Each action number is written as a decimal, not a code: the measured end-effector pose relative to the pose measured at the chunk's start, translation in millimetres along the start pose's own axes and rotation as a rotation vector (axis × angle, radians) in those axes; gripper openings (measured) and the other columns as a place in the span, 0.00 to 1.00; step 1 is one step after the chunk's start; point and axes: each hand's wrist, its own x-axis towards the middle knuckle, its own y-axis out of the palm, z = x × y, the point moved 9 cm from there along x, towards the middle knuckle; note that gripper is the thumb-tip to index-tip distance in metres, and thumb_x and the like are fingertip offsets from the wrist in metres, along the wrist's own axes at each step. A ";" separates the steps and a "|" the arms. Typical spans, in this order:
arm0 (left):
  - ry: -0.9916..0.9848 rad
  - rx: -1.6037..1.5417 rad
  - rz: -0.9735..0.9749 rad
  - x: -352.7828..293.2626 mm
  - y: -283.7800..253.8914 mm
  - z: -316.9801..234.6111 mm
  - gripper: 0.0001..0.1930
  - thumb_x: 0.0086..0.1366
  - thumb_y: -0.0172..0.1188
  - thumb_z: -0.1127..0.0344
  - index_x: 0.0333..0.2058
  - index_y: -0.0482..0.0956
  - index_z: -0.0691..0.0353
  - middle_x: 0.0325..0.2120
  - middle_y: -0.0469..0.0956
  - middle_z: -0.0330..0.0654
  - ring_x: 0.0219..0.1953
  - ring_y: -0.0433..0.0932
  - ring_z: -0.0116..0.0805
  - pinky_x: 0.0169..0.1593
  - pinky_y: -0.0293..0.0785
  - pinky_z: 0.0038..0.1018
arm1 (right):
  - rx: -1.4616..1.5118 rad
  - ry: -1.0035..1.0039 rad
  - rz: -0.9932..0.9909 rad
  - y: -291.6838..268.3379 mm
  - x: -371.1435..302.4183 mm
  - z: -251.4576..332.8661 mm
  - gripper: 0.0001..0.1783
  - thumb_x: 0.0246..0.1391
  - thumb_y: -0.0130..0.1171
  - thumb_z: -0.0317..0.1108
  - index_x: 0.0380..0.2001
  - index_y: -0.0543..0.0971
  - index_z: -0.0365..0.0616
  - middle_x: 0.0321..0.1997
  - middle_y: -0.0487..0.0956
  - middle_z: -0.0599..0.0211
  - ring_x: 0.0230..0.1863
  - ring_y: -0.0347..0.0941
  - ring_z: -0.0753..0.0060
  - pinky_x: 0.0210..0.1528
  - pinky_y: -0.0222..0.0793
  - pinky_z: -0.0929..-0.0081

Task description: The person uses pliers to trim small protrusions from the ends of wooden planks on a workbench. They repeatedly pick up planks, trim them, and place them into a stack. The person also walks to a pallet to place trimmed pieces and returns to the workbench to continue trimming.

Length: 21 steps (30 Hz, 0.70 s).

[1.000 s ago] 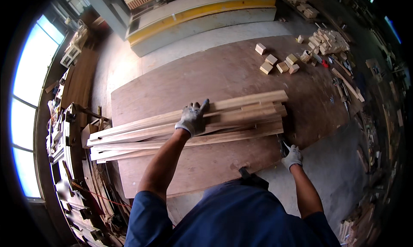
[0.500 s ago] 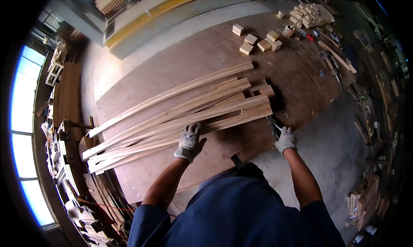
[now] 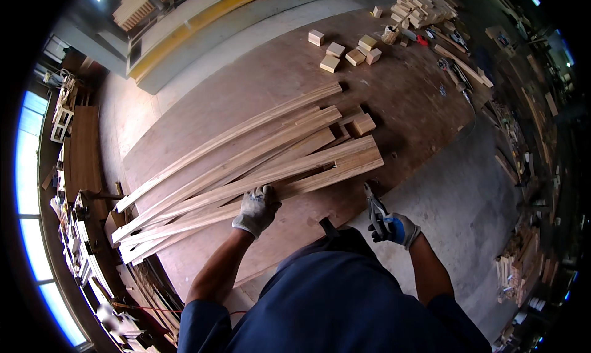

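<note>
Several long, pale wooden boards lie fanned out across the brown worktable. My left hand, in a whitish work glove, is closed over the near edge of the nearest wooden board, its fingers curled. A narrow slot or gap shows in the wood near that board's right end. To the right, my right hand, gloved with a blue patch, is closed round the handles of what look like pliers. Their dark jaws point away from me, just short of the table edge and apart from the boards.
Short wooden blocks sit on the table beyond the boards, with a heap of blocks farther right. Hand tools lie at the right edge. A dark clamp-like piece stands at the near edge, close to my body.
My right hand has drawn back toward me with the pliers and turned, so the jaws show. My left fingers have curled over the near board, whose right end has shifted slightly toward me.
</note>
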 end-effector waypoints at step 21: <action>0.052 0.048 0.065 10.6 31.3 -30.8 0.30 0.61 0.64 0.39 0.50 0.76 0.58 0.46 0.78 0.55 0.46 0.77 0.59 0.51 0.72 0.50 | -0.223 -0.091 -0.224 27.7 -21.8 -35.7 0.21 0.65 0.57 0.32 0.59 0.75 0.36 0.44 0.84 0.52 0.38 0.84 0.60 0.44 0.84 0.58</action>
